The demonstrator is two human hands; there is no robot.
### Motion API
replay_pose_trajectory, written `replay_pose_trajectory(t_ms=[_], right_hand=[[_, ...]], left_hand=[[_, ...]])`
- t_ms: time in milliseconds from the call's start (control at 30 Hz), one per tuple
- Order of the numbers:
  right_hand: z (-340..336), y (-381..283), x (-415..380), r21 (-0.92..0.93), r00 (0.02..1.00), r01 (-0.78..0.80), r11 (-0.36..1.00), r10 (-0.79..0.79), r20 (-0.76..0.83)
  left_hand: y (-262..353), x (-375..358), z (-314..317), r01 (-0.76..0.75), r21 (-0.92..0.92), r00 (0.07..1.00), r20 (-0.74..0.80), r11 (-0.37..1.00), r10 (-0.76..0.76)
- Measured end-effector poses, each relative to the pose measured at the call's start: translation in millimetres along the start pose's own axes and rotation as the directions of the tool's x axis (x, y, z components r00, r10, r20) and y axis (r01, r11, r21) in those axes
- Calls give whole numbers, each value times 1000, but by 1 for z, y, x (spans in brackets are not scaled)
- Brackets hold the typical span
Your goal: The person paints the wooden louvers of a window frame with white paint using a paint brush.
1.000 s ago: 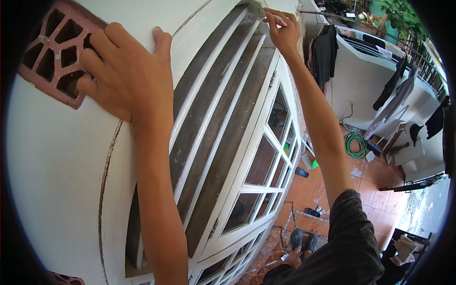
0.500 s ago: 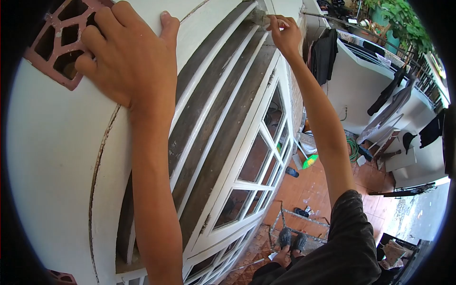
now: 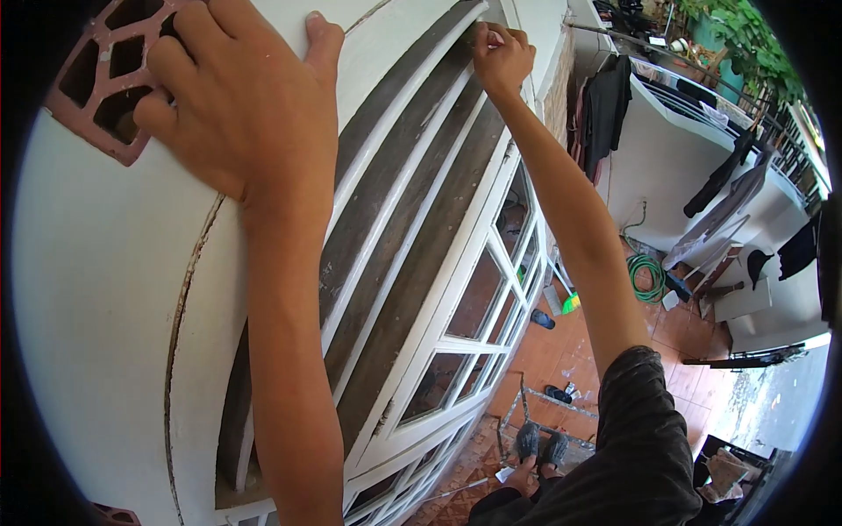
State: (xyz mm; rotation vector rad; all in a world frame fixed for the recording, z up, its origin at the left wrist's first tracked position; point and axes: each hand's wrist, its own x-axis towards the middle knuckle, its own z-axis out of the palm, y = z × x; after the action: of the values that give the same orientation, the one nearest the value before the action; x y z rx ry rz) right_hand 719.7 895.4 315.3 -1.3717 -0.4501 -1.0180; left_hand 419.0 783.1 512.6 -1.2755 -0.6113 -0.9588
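Note:
My left hand (image 3: 241,105) is hooked by its fingers into the holes of a reddish-brown vent block (image 3: 129,57) set in the white wall, with the thumb raised off to the side. My right hand (image 3: 504,58) is up at the far end of the dark louver slats (image 3: 405,145), which have white edges. Its fingers are curled and pressed together. Whatever they hold, if anything, is hidden. Below the slats is a white-framed window (image 3: 478,294) with small glass panes.
My feet (image 3: 539,447) are on a narrow metal frame above the red tiled floor. A broom with a green head (image 3: 571,303), a coiled green hose (image 3: 646,279) and a dark slipper (image 3: 543,318) lie below. Dark clothes (image 3: 605,110) hang along the white wall at right.
My right hand has shifted left and slightly up along the slat ends; the greyish bit seen at its fingertips is now out of sight. My left hand stays on the vent block.

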Motion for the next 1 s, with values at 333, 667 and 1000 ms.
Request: replay_pose_trajectory(t_ms=[333, 667, 1000], right_hand=[[-43, -4, -12, -87, 969, 0, 996, -21, -245], [-45, 7, 9, 237, 956, -284, 929, 256, 142], [-55, 40, 17, 12, 874, 479, 878, -478, 92]], left_hand=[[1, -3, 1, 12, -10, 1000, 12, 1000, -12], [3, 0, -4, 41, -2, 997, 67, 999, -41], [20, 6, -7, 143, 279, 963, 181, 950, -199]])
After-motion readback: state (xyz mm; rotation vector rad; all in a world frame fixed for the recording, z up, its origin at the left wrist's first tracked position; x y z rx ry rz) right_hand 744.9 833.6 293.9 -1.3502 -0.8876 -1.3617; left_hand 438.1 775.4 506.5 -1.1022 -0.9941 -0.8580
